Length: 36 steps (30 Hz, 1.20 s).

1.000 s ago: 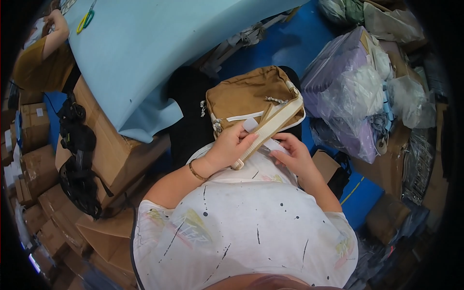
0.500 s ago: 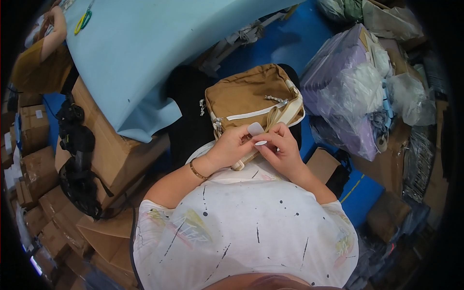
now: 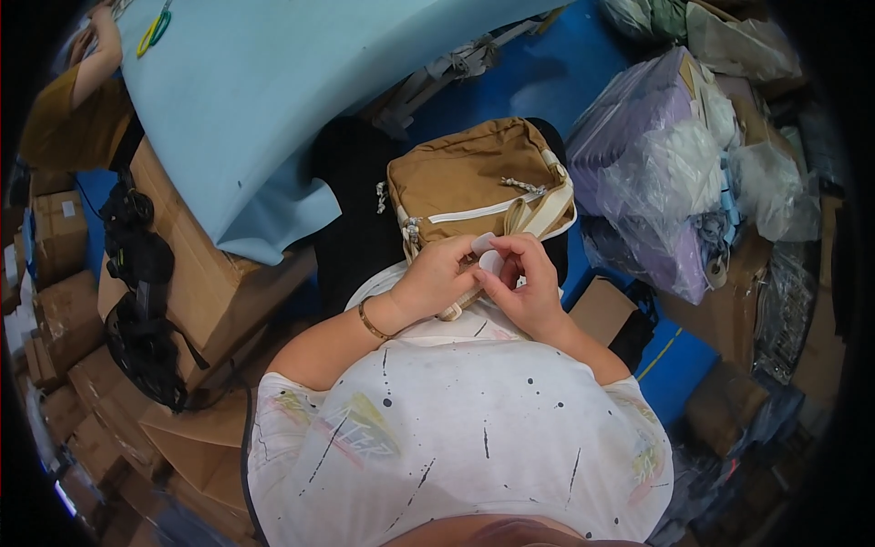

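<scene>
Both forearms enter from the lower edge, elbows bent, converging at centre. Left hand (image 3: 439,275) and right hand (image 3: 524,290) meet, fingers (image 3: 481,264) curled inward, pinched together, fingertips touching.

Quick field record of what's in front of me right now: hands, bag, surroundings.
left hand: pinching a small white round tag, gold bracelet on wrist
right hand: fingers on the same tag
bag: tan fabric bag with white zips, lying on the lap beyond the hands
strap: cream webbing strap running from the bag toward the hands
left side: cardboard boxes under a light-blue sheet
right side: clear plastic bags of goods
</scene>
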Motion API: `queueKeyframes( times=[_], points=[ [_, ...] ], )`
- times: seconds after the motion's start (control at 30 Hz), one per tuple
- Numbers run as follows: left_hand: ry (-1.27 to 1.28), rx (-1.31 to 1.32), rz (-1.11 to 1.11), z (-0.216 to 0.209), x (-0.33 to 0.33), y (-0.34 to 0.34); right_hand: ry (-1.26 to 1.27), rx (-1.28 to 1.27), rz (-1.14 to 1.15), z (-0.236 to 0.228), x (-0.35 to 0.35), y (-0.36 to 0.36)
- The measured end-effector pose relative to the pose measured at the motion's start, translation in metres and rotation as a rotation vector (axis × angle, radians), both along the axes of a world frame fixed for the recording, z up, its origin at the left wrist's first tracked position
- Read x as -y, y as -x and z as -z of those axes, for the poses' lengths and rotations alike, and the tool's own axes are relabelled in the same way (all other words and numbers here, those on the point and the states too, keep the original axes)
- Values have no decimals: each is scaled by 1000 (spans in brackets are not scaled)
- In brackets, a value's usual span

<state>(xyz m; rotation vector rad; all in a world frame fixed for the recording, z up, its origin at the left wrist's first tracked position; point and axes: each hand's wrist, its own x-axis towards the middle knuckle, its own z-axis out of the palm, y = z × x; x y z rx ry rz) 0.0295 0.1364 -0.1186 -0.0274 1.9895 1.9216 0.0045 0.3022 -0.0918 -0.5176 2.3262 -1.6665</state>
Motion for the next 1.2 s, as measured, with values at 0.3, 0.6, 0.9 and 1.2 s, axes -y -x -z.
queueKeyframes(
  times=[0.3, 0.6, 0.9, 1.2],
  points=[
    [-140, 198, -45, -6, 4, 3, -34, -180, -141, 6, -28, -4],
    [-350, 366, -138, -3, 6, 9, -206, -295, -211, 18, -48, -3],
    [-397, 299, -157, 6, 0, 4, -492, -279, -222, 17, -30, -4],
    [-127, 166, -158, 4, 1, 2, -12, 583, -8, 33, -39, -3]
  ],
)
